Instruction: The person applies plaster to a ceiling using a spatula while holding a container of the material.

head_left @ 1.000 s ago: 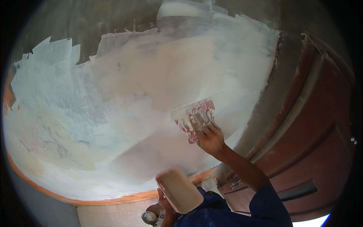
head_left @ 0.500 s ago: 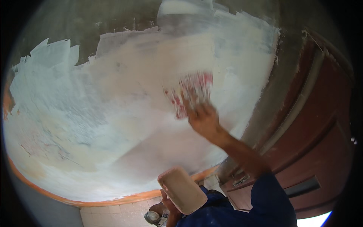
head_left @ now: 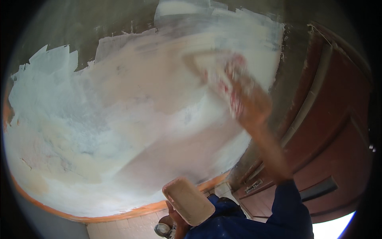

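Note:
In my raised right hand (head_left: 256,105), closed and blurred by motion, is a red-and-white thing (head_left: 223,81) smeared with pale paste. Its exact kind is lost in the blur. It is at the upper right part of a wall (head_left: 131,103) coated in patchy white, cream and pinkish filler. Low in the middle, my left hand (head_left: 175,216) grips a shallow beige rectangular tray (head_left: 189,201) by its left side. The tray tilts, and some of the fingers are hidden beneath it.
Bare grey plaster (head_left: 119,16) runs above the coated area. A dark red panelled door (head_left: 326,131) with a metal bolt stands at the right. An orange strip (head_left: 139,211) edges the wall's bottom, above pale floor tiles (head_left: 119,227). A round container (head_left: 162,229) is beside my left hand.
My right hand has swept right and slightly up across the wall with the red-and-white thing. The tray stays in my left hand, nearly unmoved. The view has shifted slightly.

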Demonstrator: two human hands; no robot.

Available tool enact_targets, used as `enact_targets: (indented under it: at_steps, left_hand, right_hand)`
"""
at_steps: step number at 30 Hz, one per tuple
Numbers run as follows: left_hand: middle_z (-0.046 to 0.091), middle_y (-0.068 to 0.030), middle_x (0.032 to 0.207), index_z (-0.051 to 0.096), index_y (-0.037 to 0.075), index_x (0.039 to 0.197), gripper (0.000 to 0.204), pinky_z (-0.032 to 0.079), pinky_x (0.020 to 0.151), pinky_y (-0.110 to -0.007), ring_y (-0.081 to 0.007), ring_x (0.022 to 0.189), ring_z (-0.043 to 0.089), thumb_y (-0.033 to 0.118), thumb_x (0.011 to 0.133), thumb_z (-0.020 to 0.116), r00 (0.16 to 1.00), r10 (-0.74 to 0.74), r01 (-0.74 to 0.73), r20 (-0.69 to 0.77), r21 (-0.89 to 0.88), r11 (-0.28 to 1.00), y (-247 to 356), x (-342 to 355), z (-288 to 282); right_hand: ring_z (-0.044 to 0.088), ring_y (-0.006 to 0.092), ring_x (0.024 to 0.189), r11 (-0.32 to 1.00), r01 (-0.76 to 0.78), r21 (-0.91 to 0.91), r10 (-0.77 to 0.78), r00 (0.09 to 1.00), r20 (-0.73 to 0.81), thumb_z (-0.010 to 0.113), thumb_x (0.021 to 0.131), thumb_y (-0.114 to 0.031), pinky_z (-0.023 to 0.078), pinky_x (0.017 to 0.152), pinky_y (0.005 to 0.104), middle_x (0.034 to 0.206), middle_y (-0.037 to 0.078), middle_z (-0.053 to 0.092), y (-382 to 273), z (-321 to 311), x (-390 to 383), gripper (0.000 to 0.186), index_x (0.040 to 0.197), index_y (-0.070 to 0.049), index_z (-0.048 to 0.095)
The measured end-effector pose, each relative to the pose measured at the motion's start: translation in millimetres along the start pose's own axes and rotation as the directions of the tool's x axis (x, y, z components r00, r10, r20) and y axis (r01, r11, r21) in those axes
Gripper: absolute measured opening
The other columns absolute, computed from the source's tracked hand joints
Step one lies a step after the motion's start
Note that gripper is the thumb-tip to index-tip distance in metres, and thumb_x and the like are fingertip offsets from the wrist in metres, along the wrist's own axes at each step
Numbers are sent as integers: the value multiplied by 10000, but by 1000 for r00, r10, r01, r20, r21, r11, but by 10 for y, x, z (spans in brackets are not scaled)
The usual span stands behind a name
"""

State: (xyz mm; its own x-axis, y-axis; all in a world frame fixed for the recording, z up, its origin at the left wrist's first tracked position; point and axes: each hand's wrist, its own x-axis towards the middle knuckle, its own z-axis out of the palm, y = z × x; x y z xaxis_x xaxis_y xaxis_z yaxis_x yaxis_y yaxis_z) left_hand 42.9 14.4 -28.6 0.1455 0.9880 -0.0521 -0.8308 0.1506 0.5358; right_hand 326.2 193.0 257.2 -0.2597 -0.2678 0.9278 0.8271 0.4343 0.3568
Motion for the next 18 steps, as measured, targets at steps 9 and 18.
enact_targets:
  at_steps: [9, 18]
  left_hand:
    - [458, -123, 1372, 388, 101, 1383, 646, 360, 1058, -473, -313, 1238, 459, 570, 937, 394, 999, 37, -37, 24, -16, 999, -51, 42, -139]
    - [473, -119, 1356, 404, 102, 1368, 630, 373, 1044, -466, -312, 1222, 475, 566, 943, 383, 1000, 29, -30, -12, -16, 999, -42, 73, -162]
  right_hand:
    - [638, 258, 758, 993, -111, -51, 118, 979, 165, 650, 528, 27, 511, 563, 341, 887, 79, 642, -50, 62, -138, 390, 910, -49, 661]
    - [654, 223, 778, 928, -374, 2, 362, 899, 247, 587, 543, 92, 543, 618, 336, 1048, 109, 678, -213, -378, -383, 556, 1064, -69, 696]
